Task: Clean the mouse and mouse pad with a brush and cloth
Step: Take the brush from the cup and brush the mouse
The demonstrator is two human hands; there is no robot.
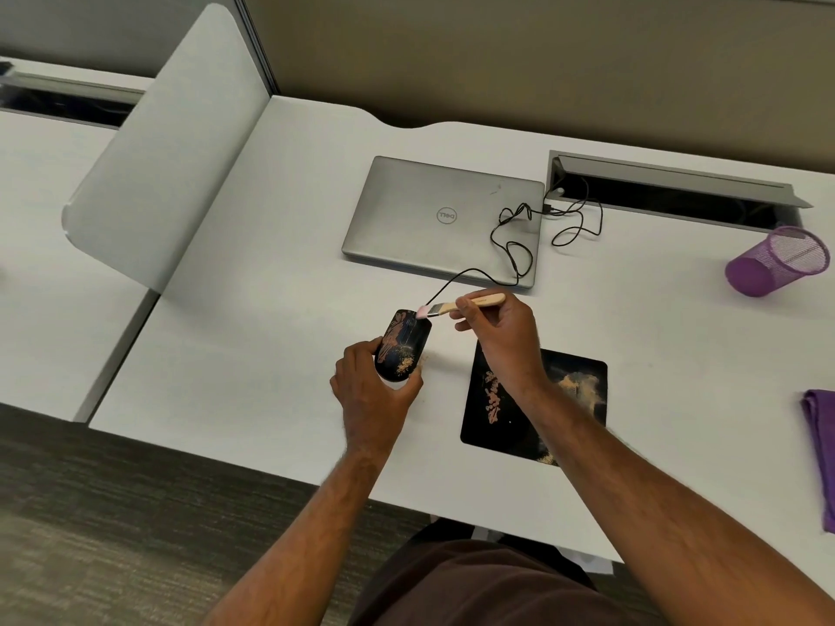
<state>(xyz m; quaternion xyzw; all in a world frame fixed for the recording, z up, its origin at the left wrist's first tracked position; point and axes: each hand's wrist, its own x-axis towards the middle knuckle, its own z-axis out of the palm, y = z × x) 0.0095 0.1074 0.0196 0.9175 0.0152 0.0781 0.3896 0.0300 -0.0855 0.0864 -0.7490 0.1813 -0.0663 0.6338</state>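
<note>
Left hand (372, 390) grips mouse (402, 344) at its near end, fingers curled round it, mouse tilted just above desk (271, 309). Tan dust on mouse top. Right hand (497, 336) pinches brush (461, 305) handle; pink bristles touch mouse's far end by the cable (510, 246). Pad (578, 377) just right of mouse, under right wrist, dusty. Purple cloth (820, 445) at right desk edge. Closed laptop (445, 219) behind; purple mesh cup (777, 262) on its side far right.

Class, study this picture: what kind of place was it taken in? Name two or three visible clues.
Most likely an office workstation. Clues: a white desk with a divider panel between seats, a closed laptop, and a cable tray set into the desktop.
</note>
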